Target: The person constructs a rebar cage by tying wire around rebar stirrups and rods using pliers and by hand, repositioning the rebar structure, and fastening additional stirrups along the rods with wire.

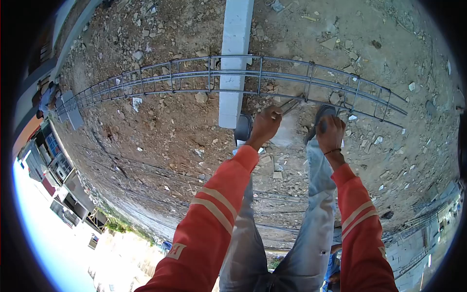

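The steel cage point(260, 73) lies in a long curve over the ground point(170, 146), crossing on top of the beam point(236, 44), which runs out from both sides of it. Just off the cage's near side, right of that crossing, the left hand point(266, 126) has its fingers curled around what looks like a slim tool point(290, 105), whose tip points to the cage's near bar; whether they touch, I cannot tell. The right hand point(331, 131) is farther along the same side, near the cage's right end, its fingers bent downward; whether they grip anything, I cannot tell. A dark band point(332, 151) circles that wrist. The left shoe point(243, 127) and right shoe point(325, 113) stand on the cage's near side too, the left one beside the beam's end. At the cage's far left end there is a grey block point(74, 117), with a person point(47, 100) next to it. Rubble point(137, 55) is scattered on both sides of the cage.
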A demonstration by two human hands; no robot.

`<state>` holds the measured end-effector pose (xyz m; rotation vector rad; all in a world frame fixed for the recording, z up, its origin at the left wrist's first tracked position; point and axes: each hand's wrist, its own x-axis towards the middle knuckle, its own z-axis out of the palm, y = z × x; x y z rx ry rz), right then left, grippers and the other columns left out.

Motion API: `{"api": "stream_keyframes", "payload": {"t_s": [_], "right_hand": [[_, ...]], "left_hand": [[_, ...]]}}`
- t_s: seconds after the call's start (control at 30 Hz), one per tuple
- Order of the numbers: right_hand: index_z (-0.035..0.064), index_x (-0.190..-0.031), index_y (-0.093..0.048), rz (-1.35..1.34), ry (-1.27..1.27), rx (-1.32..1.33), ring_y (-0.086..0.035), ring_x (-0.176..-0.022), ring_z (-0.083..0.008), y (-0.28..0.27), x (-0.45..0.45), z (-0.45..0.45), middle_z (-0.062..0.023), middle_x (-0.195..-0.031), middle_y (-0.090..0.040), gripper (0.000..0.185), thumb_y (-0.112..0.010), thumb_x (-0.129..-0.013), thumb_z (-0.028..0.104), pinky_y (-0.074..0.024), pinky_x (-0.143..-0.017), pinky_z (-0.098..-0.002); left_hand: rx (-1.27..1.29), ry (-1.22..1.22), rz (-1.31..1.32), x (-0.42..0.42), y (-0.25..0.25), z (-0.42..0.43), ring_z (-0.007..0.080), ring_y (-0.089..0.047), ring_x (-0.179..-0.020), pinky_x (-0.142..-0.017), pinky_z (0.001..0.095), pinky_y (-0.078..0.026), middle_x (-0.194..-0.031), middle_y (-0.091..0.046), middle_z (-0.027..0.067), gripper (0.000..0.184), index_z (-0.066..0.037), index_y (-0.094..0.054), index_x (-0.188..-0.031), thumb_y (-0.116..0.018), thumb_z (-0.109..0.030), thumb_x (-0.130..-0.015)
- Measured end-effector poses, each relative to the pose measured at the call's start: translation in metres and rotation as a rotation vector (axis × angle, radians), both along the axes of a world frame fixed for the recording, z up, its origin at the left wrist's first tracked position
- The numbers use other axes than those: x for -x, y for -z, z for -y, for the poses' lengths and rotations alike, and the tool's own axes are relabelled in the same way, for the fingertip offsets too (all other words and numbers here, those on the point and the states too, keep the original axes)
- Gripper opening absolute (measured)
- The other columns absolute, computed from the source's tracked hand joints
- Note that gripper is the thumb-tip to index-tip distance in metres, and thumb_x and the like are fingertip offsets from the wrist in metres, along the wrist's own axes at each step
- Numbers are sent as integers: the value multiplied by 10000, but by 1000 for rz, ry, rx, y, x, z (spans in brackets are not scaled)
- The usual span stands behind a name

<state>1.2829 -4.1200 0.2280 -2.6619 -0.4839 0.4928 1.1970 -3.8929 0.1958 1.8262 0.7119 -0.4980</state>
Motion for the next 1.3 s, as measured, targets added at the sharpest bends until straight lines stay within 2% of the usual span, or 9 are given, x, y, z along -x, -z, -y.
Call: {"api": "stream_keyframes", "payload": {"t_s": [0.07, 0.23, 0.37, 0.43, 0.57, 0.7, 0.83, 1.0, 1.3], "right_hand": [[119, -951, -604, 106, -50, -39, -573, -975, -295, -8, -26, -31, -80, -944, -617, 230, -665, -730, 102, -391, -932, -442], [182, -1323, -475, 253, -161, 228, -488, -1240, -312, 4, -95, -71, -95, -1317, -511, 648, -744, -738, 250, -326, -1067, -537], [201, -1395, -416, 118, -254, 387, -477, -1262, -318, 30, -122, -68, -99, -1342, -495, 734, -751, -760, 356, -338, -1054, -580], [192, -1379, -425, -19, -312, 444, -453, -1285, -320, 38, -131, -67, -88, -1354, -491, 743, -742, -759, 452, -350, -1042, -602], [195, -1394, -427, -25, -294, 427, -452, -1286, -325, 40, -129, -67, -89, -1349, -495, 770, -754, -745, 450, -376, -1015, -583], [194, -1400, -427, 24, -228, 340, -416, -1313, -314, 40, -117, -66, -92, -1369, -465, 781, -761, -738, 440, -358, -1017, -599], [199, -1411, -421, -29, -170, 314, -368, -1352, -299, 42, -115, -67, -92, -1399, -436, 793, -763, -736, 435, -329, -1042, -614], [217, -1429, -406, -54, -207, 304, -365, -1358, -292, 39, -119, -61, -93, -1405, -430, 789, -761, -750, 409, -319, -1052, -623], [281, -1428, -391, 30, -329, 295, -431, -1309, -268, 42, -129, -39, -32, -1356, -458, 737, -750, -786, 245, -381, -991, -590]], "left_hand": [[132, -138, -40, -15, -18, -42, 185, -707, -750, -660, 325, -563, -851, -708, 138, 203, 4, -652, -1014, -566, -139, -899], [-389, -128, 163, -18, -3, -127, 300, -705, -740, -677, 383, -546, -853, -724, 135, 175, -77, -705, -956, -603, -169, -849], [-229, -240, 58, 4, 38, -155, 302, -702, -759, -706, 401, -533, -832, -726, 123, 235, -82, -726, -925, -599, -266, -853], [-401, -249, 33, 4, 35, -148, 306, -697, -746, -690, 401, -528, -801, -721, 125, 262, -66, -713, -922, -590, -290, -866], [-741, -59, 328, 2, 33, -119, 357, -615, -812, -677, 482, -487, -812, -638, 142, 173, -56, -614, -857, -632, -228, -867], [-822, -121, 244, -6, 27, -104, 367, -584, -840, -685, 489, -473, -829, -616, 130, 149, -59, -590, -866, -643, -198, -860], [-743, -73, 256, -5, 30, -116, 353, -580, -811, -690, 487, -468, -842, -608, 138, 97, -57, -608, -871, -678, -110, -831], [-600, -113, 161, -1, 28, -123, 289, -614, -746, -707, 419, -490, -831, -618, 125, 229, -55, -663, -920, -725, -262, -844], [-572, -294, 200, 0, 35, -113, 290, -626, -753, -696, 426, -497, -839, -592, 133, 192, -79, -704, -901, -787, -204, -782]]}}
